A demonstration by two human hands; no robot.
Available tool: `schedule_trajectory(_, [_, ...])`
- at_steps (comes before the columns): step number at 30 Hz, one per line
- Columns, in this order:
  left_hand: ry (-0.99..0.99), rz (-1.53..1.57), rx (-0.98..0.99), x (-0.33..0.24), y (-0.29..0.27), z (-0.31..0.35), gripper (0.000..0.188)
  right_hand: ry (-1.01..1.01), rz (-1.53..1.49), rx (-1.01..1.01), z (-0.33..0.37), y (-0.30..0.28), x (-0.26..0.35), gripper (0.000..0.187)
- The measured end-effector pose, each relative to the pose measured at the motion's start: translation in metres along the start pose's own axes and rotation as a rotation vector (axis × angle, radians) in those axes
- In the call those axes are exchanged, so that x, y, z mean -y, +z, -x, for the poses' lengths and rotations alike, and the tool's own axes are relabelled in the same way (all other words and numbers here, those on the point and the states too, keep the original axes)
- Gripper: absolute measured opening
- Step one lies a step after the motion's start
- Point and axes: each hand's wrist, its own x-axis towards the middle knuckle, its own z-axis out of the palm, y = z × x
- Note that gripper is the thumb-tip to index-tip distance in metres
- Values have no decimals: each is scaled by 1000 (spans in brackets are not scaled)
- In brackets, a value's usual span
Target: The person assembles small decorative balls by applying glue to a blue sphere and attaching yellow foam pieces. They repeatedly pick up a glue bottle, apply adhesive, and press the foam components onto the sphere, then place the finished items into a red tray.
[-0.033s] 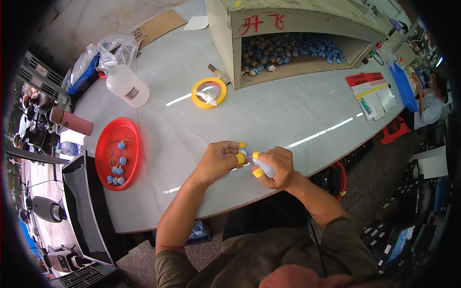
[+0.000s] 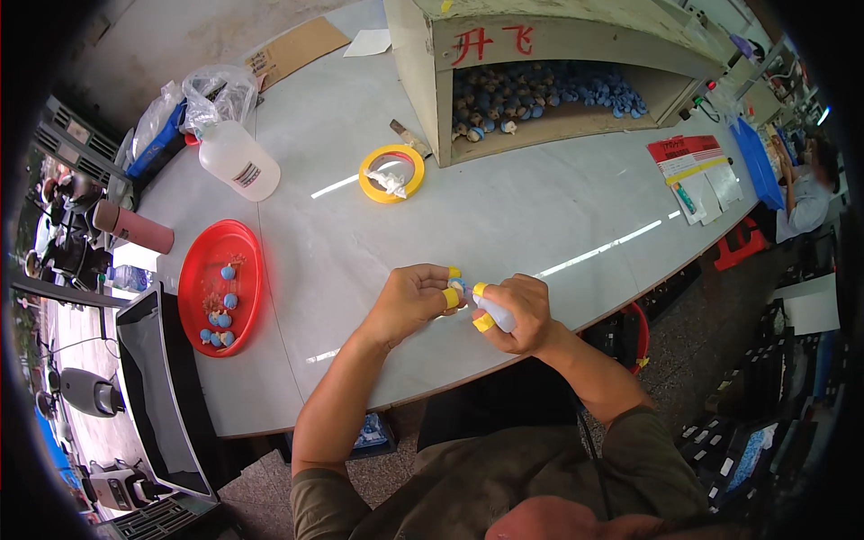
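Observation:
Over the near part of the table, my left hand (image 2: 416, 301) pinches a small blue-and-cream figure piece (image 2: 457, 286) between thumb and forefinger. Yellow tape wraps fingertips on both hands. My right hand (image 2: 520, 313) is closed round a small, pale, translucent squeeze bottle (image 2: 497, 315). Its tip points left at the piece, close to it; whether they touch is too small to tell. To the left, a red plastic tray (image 2: 256, 292) holds several similar blue pieces (image 2: 230, 301), some with cream parts.
A beige open-fronted box (image 2: 423, 99) full of such pieces stands at the back. A yellow tape roll (image 2: 367, 175) lies before it, with a white jug (image 2: 238, 162) farther left. Red-and-white papers (image 2: 688, 162) lie right. Beyond, another person (image 2: 805, 202) sits by a blue tray (image 2: 754, 162).

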Motion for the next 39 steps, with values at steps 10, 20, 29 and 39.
schedule_trajectory(10, [5,7,38,2,-2,-2,38,12,10,-1,0,1,-1,28])
schedule_trajectory(20, [0,-25,34,1,-3,-2,39,-1,8,-2,2,1,-1,27])
schedule_trajectory(29, [-17,-27,59,-1,-3,-1,40,30,-15,-21,-1,4,-2,25])
schedule_trajectory(39, [-16,-28,49,-2,-3,0,42,40,-36,-37,2,2,-2,24])
